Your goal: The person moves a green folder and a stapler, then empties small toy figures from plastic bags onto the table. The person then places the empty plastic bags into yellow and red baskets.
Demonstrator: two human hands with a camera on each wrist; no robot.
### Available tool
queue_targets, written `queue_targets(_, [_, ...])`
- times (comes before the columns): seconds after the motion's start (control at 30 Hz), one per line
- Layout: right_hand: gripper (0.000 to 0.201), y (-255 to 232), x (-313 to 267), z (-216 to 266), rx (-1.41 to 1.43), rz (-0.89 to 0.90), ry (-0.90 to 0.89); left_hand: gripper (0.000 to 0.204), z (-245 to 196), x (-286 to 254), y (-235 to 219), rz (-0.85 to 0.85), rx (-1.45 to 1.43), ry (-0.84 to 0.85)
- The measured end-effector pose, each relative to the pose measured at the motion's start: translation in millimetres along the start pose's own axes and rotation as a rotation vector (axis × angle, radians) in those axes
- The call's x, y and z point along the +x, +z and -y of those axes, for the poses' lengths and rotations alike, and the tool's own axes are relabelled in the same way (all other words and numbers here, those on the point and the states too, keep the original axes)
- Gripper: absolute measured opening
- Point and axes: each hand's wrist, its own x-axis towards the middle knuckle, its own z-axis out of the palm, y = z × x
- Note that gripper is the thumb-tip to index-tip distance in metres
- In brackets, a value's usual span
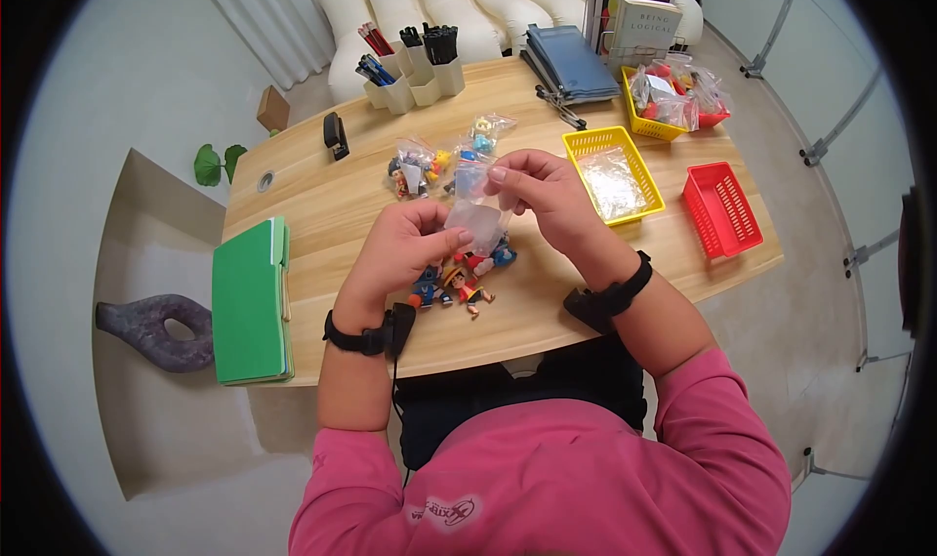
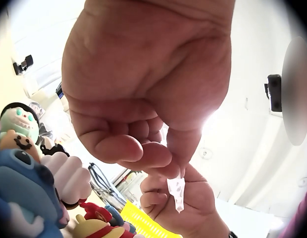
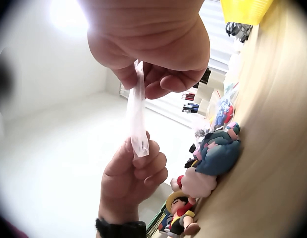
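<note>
A small clear plastic bag (image 1: 475, 226) is stretched between the two hands above the table; in the right wrist view the bag (image 3: 137, 111) hangs edge-on. The left hand (image 1: 402, 244) pinches its lower left part between thumb and fingers. At its upper right, the right hand (image 1: 549, 197) pinches it with thumb and index finger. Under the hands lie loose toy figures, among them a figure in a straw hat (image 1: 465, 285) and a blue one (image 2: 25, 183). Whether the bag holds anything I cannot tell.
Bagged figures (image 1: 418, 168) lie beyond the hands. To the right stand a yellow basket (image 1: 657, 187) with clear bags, a red basket (image 1: 723, 210) and a filled yellow basket (image 1: 652, 126). A stapler (image 1: 335, 136), pen holders (image 1: 423, 80) and green folders (image 1: 249, 302) are further left.
</note>
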Motion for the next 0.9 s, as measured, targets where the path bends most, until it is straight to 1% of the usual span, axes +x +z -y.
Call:
queue_targets(0.03, [0.024,0,1,0,0.058,0.001,0.005,0.016,0,0,-2,-0.034,0.046,-0.032])
queue_targets(0.07, [0.024,1,0,2,0.058,0.002,0.005,0.016,1,0,-2,-0.035,0.046,-0.032])
queue_targets(0.13, [0.022,5,-3,8,-0.014,-0.021,-0.03,0.015,2,0,-2,0.027,0.041,0.003])
queue_targets(0.17, [0.022,8,-5,12,-0.013,-0.022,-0.03,0.015,1,-1,0,0.028,0.041,0.002])
queue_targets(0.23, [0.022,11,-7,18,-0.117,0.092,0.032,0.014,-2,-3,6,0.091,-0.018,-0.017])
queue_targets(0.37, [0.022,4,-4,9,-0.17,0.099,0.012,0.014,6,0,0,0.127,0.026,-0.018])
queue_targets(0.43, [0.021,3,-2,5,-0.027,-0.006,-0.029,0.017,3,-1,-4,0.037,0.101,-0.032])
queue_targets(0.47, [0.021,2,-1,5,-0.028,-0.005,-0.029,0.017,3,-1,-4,0.036,0.101,-0.031])
queue_targets(0.53, [0.021,1,0,6,0.066,-0.008,-0.024,0.02,5,0,-3,-0.056,0.012,-0.001])
queue_targets(0.57, [0.021,2,0,8,0.062,-0.006,-0.026,0.02,7,2,-3,-0.057,0.011,0.004])
queue_targets(0.63, [0.021,5,0,16,0.04,-0.04,0.059,0.022,13,6,-5,-0.157,-0.071,0.087])
queue_targets(0.67, [0.021,4,1,15,0.034,-0.039,0.055,0.022,14,7,-6,-0.156,-0.073,0.094])
queue_targets(0.73, [0.027,-4,5,7,-0.022,0.032,0.117,0.021,15,9,-8,-0.22,-0.074,0.128])
queue_targets(0.77, [0.025,-6,6,6,-0.005,0.007,0.11,0.021,14,9,-8,-0.208,-0.079,0.14])
queue_targets(0.8, [0.025,-8,7,6,-0.023,-0.009,0.102,0.02,12,9,-8,-0.206,-0.064,0.118])
queue_targets(0.83, [0.024,-8,7,10,0.03,-0.056,0.043,0.02,12,10,-6,-0.2,-0.053,0.096])
queue_targets(0.87, [0.023,-12,6,15,0.08,-0.1,-0.017,0.02,12,10,-4,-0.18,-0.071,0.111])
queue_targets(0.9, [0.02,-21,7,22,0.121,-0.118,-0.041,0.019,11,10,-4,-0.179,-0.058,0.115])
